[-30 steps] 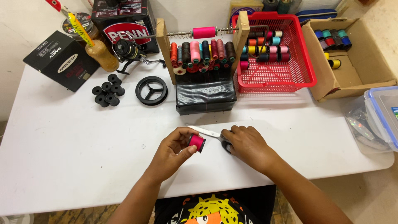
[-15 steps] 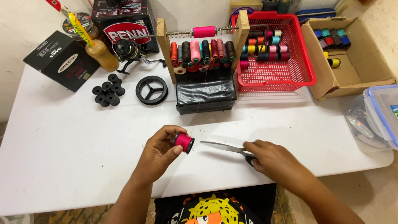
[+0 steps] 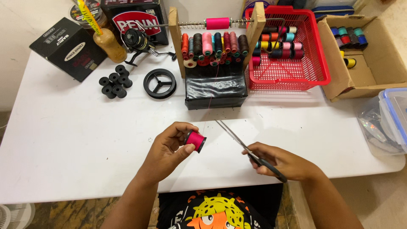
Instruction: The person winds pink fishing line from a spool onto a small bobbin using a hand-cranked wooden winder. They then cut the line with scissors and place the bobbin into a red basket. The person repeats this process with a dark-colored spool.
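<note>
My left hand (image 3: 169,148) grips a small black spool wound with pink thread (image 3: 196,140) above the white table (image 3: 76,140). To its right, my right hand (image 3: 282,161) holds a pair of black-handled scissors (image 3: 237,140), its blades together and pointing up-left toward the spool. A thin pink thread hangs down in front of the black box (image 3: 216,87) from a wooden rack (image 3: 214,42) that carries a pink spool on a spring rod and a row of coloured thread spools.
A red basket (image 3: 292,72) of spools and a cardboard box (image 3: 369,63) of spools stand at the back right. A clear plastic container (image 3: 392,121) sits at the right edge. Several small black bobbins (image 3: 114,80), a black ring spool (image 3: 159,83), a fishing reel (image 3: 137,42), an amber bottle and black boxes fill the back left.
My hands have drawn apart: the right hand pulled the scissors away to the right, and the left hand lifted the pink spool slightly left.
</note>
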